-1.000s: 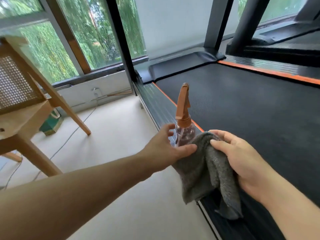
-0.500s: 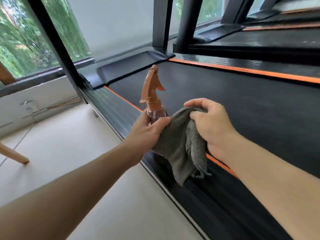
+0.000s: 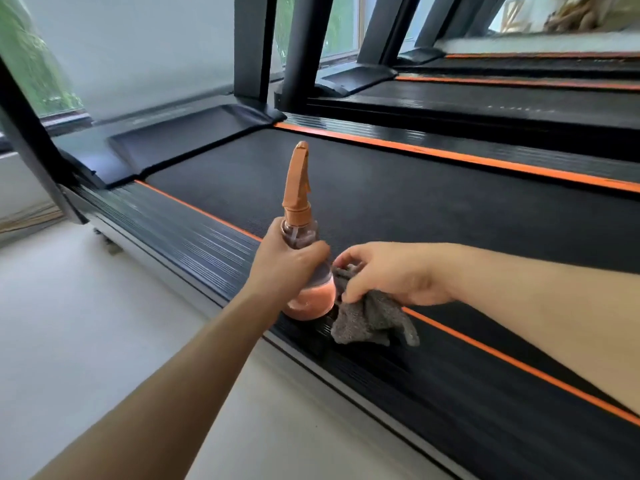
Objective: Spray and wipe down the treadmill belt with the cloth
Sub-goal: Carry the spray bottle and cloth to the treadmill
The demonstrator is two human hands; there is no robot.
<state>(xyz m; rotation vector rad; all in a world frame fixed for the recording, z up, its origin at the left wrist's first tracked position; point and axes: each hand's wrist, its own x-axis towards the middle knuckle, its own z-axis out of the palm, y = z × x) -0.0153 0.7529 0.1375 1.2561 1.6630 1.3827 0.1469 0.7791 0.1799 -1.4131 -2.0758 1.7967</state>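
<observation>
Pale floor point(image 3: 86, 323) on the left, and right beside it a long black treadmill stretching away toward a window point(image 3: 31, 57) full of green leaves. Looking down now at the treadmill belt point(image 3: 433, 202): dark, finely textured, edged on each side by a thin orange stripe point(image 3: 485, 344), with a ribbed side rail point(image 3: 180, 230) along the near edge. Front and centre, the left hand point(image 3: 284, 265) has the spray bottle point(image 3: 308, 292) upright, fingers and thumb wrapped round its clear body, the thumb lying across the front. The orange trigger head point(image 3: 297, 181) stands tall above the fist, and a little pinkish liquid sits in the bottom of the bottle. Its base is low over the side rail, though whether it actually touches the rail is impossible to tell from this angle. In from the right comes the right hand point(image 3: 391, 271), fingers curled downward and gripping the grey cloth point(image 3: 370, 320). That cloth is bunched up and hangs below the palm, draped over the near orange stripe and the side rail, just beside the bottle's base at the belt's near edge. The broad open stretch of belt lies beyond both hands. Further back, a dark motor cover point(image 3: 187, 136) caps the head of the belt, two black uprights point(image 3: 251, 46) rise out of the top of the view, and a second treadmill point(image 3: 485, 102) with its own orange trim sits alongside on the right.
</observation>
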